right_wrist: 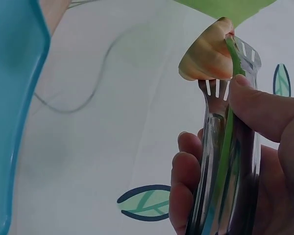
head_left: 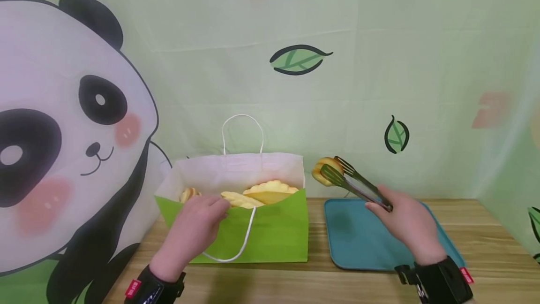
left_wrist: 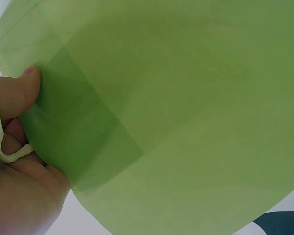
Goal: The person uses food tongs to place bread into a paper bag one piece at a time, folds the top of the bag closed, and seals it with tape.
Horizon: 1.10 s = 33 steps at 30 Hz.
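Observation:
My left hand [head_left: 198, 219] pinches the front rim of a green paper bag [head_left: 274, 233]; in the left wrist view the thumb lies on the green paper [left_wrist: 186, 98], with the white cord handle by the fingers. Inside the bag's opening show a scalloped bread [head_left: 274, 189], a pale yellow one [head_left: 240, 199] and a small brown roll [head_left: 190, 194]. To the right, my right hand [head_left: 409, 224] grips metal serving tongs [head_left: 363, 189]. A golden-brown bun [head_left: 322, 171] is clamped between the tong tips, raised just right of the bag.
A blue tray [head_left: 358, 243] lies on the wooden table [head_left: 261, 285], below the tongs and right of the bag. Close behind the table hangs a pale green backdrop [head_left: 329, 116] with leaf prints and a large panda [head_left: 105, 154] on the left.

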{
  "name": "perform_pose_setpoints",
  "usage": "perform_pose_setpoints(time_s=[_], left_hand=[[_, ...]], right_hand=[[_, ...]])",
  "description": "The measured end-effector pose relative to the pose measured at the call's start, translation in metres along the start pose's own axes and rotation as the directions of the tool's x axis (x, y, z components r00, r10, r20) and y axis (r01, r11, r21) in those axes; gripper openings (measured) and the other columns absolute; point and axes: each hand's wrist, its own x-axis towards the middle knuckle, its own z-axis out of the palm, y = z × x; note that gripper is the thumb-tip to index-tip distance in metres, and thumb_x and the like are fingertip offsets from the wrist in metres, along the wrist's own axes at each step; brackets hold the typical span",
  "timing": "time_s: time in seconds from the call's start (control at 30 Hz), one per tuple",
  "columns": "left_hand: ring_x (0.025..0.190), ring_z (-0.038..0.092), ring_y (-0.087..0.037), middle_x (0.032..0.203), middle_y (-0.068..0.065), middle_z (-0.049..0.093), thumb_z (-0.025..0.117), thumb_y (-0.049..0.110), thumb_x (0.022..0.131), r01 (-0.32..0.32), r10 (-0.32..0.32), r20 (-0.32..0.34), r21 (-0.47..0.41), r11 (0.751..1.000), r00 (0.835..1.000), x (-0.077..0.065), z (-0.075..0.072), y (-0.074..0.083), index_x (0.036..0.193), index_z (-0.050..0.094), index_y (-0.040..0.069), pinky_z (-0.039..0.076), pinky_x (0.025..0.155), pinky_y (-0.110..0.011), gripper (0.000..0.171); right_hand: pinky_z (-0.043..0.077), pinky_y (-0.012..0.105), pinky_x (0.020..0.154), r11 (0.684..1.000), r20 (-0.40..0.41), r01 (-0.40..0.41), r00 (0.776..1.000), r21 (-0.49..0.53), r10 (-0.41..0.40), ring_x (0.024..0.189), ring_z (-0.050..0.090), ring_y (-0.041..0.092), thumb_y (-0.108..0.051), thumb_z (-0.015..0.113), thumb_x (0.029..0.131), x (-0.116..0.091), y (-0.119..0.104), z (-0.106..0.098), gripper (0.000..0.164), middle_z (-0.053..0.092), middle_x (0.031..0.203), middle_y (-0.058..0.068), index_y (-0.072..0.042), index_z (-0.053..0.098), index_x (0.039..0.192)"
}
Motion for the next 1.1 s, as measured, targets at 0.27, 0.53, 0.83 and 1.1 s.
perform_pose_setpoints(time_s=[0.27, 0.53, 0.83, 1.1], left_hand=[[0.062, 0.055, -0.015, 0.071, 0.003, 0.061, 0.072, -0.005, 0.065, 0.005, -0.005, 0.006, -0.005, 1.000, 1.000, 0.000, 0.000, -0.001, 0.077, 0.062, 0.010, 0.044, 0.058, -0.029, 0.022], [0.061, 0.054, -0.015, 0.070, 0.003, 0.061, 0.072, -0.005, 0.066, 0.008, -0.008, 0.013, 0.005, 1.000, 1.000, 0.000, 0.001, -0.002, 0.077, 0.061, 0.010, 0.043, 0.058, -0.029, 0.022], [0.059, 0.052, -0.014, 0.068, 0.003, 0.059, 0.070, -0.007, 0.066, 0.003, -0.003, 0.007, 0.005, 1.000, 1.000, 0.001, 0.000, -0.001, 0.075, 0.060, 0.011, 0.042, 0.056, -0.028, 0.023], [0.060, 0.053, -0.014, 0.069, 0.003, 0.060, 0.070, -0.007, 0.066, 0.003, -0.003, 0.008, -0.001, 1.000, 1.000, 0.001, 0.001, -0.001, 0.076, 0.061, 0.010, 0.043, 0.056, -0.028, 0.022]], right_hand=[[0.037, 0.033, 0.051, 1.000, -0.016, 0.006, 1.000, 0.000, -0.006, 0.067, 0.052, 0.021, -0.048, 0.058, 0.086, 0.006, -0.006, -0.004, 0.060, 0.063, 0.094, 0.013, -0.005, 0.052, 0.127], [0.036, 0.033, 0.053, 0.999, -0.023, 0.029, 0.999, 0.029, -0.028, 0.067, 0.049, 0.021, -0.048, 0.057, 0.087, 0.012, -0.013, -0.012, 0.060, 0.060, 0.089, 0.011, -0.004, 0.051, 0.128], [0.033, 0.029, 0.050, 0.997, -0.061, 0.075, 0.995, 0.026, -0.074, 0.063, 0.045, 0.018, -0.044, 0.060, 0.086, 0.018, -0.029, -0.020, 0.050, 0.056, 0.080, 0.005, -0.009, 0.055, 0.122], [0.032, 0.029, 0.049, 0.994, -0.089, 0.104, 0.991, 0.021, -0.102, 0.061, 0.044, 0.017, -0.041, 0.063, 0.085, 0.019, -0.039, -0.022, 0.051, 0.056, 0.079, 0.003, -0.009, 0.055, 0.123]])
